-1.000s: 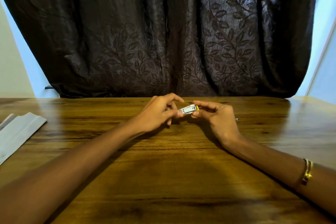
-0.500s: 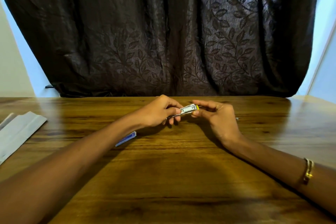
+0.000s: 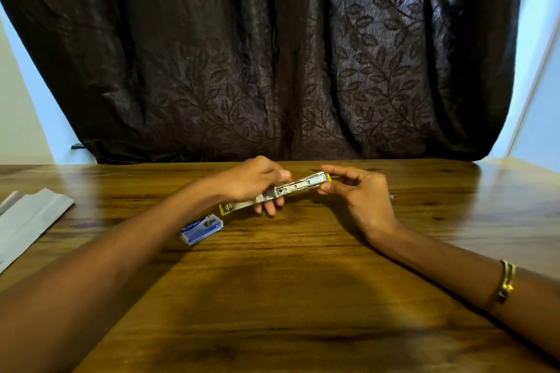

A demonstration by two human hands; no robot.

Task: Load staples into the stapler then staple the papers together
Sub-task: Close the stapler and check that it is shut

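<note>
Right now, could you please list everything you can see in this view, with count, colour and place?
stapler: one, silver and yellow, opened out, held above the table between both hands
staple box: one, blue, on the table under the left forearm
papers: white, table's left edge; count unclear
table: one, brown wood
curtain: one, dark, leaf-patterned, behind the table
bracelet: one, gold, right wrist
left hand: grips the stapler
right hand: pinches the stapler's yellow end
</note>
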